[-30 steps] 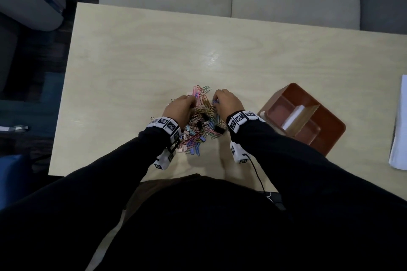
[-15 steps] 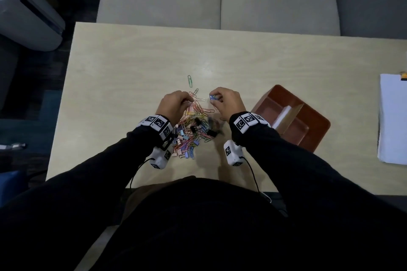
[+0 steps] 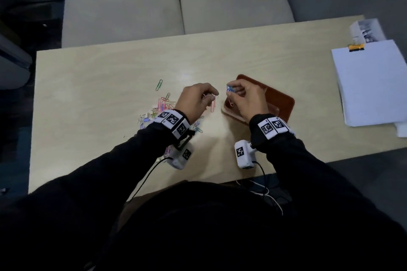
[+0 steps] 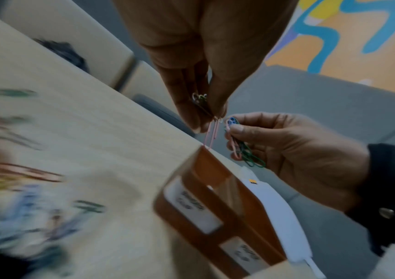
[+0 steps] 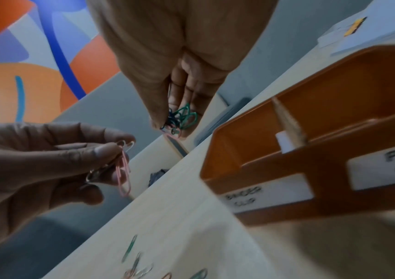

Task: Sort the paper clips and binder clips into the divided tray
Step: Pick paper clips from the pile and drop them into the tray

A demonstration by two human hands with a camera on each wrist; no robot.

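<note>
**Head view: both hands lifted with paper clips, tray not yet loaded**

Head view shows the left hand (image 3: 193, 100) raised off the table (image 3: 99, 86), its grip pinched on a pink paper clip (image 3: 213, 105) that dangles below the fingertips, with a couple more clips bunched behind it; exact number unclear. The right hand (image 3: 248, 100) hangs over the near-left corner of the brown divided tray (image 3: 284, 103), grip clamped on a small bundle of clips (image 3: 230, 90): blue, green and at least one pink, count not readable. Holding several at once likely saves trips to the tray.

Left wrist view: thumb and finger squeeze the clip tops so they hang straight down, probably to separate tangled ones before dropping.

Right wrist view: the tray (image 5: 335, 98) has a divider making two visible sections, with two white labels on the front wall; one reads roughly "binder clip", the other is cut off. Both sections look empty from here, so sorting is judged at the start.

The loose pile (image 3: 163, 108) of coloured clips stays on the table left of the left wrist, too many and too blurred to count. One green clip (image 3: 159, 85) lies apart beyond it. One paper stack (image 3: 370, 81) with one yellow binder clip (image 3: 355, 47) sits at the far right, probably not part of the job.
</note>
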